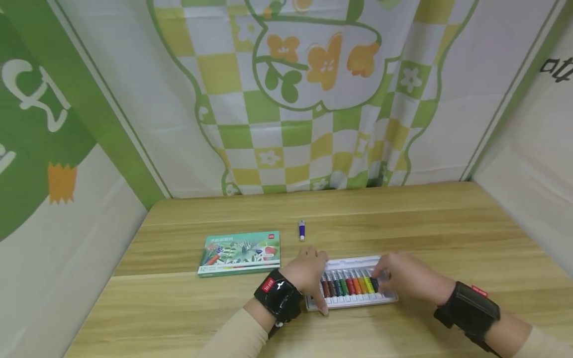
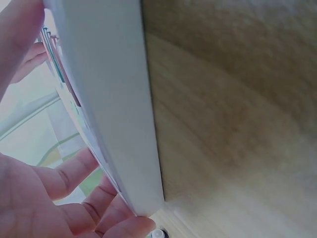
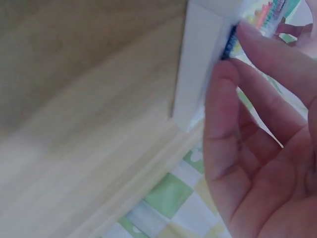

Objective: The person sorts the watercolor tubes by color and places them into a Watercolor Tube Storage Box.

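Observation:
A white plastic tray [image 1: 353, 304] lies on the table, holding a row of small paint tubes [image 1: 349, 287] in brown, green, red, orange and yellow. My left hand [image 1: 308, 277] grips the tray's left end, thumb at the front edge and fingers at the back; the left wrist view shows them along the tray's side wall [image 2: 109, 99]. At the right end of the row, my right hand [image 1: 409, 276] pinches a dark blue paint tube [image 3: 229, 43] between thumb and index finger. That tube sits beside the yellow one, partly hidden by the fingertips.
A flat green paint box [image 1: 243, 252] with a plant picture lies left of the tray. Behind the tray, a single purple paint tube [image 1: 302, 230] lies on the wooden table [image 1: 429, 223]. Patterned curtains [image 1: 309, 144] hang along the table's back edge.

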Demonstrator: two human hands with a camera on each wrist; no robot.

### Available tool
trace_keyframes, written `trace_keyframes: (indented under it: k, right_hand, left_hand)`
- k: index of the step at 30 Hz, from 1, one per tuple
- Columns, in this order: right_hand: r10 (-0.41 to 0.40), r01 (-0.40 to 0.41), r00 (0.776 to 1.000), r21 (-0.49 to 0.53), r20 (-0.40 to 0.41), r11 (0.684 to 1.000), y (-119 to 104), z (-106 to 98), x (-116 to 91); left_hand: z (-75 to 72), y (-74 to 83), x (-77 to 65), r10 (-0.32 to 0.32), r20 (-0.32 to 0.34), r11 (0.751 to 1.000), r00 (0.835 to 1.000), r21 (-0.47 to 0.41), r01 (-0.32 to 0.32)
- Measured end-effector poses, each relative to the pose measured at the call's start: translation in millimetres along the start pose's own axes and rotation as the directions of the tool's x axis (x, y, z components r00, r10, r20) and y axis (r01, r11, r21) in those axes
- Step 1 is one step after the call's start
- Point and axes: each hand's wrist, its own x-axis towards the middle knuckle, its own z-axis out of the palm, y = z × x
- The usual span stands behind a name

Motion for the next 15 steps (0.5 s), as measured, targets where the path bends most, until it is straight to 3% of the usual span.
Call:
trace_keyframes:
  k: [8,15]
  right_hand:
    - [-0.013,0.015,0.999,-0.038,0.034,0.999,-3.2,-8.3,6.9]
    - [-0.100,0.102,0.995,-0.064,0.023,0.993,-14.7,-25.0,24.6]
  left_hand:
    - [1.1,0.9,0.5,0.005,-0.006,0.999,1.000,0.040,-0.005]
    - [-2.2,0.8,-2.6,0.004,-0.008,1.000,1.000,0.017,-0.003]
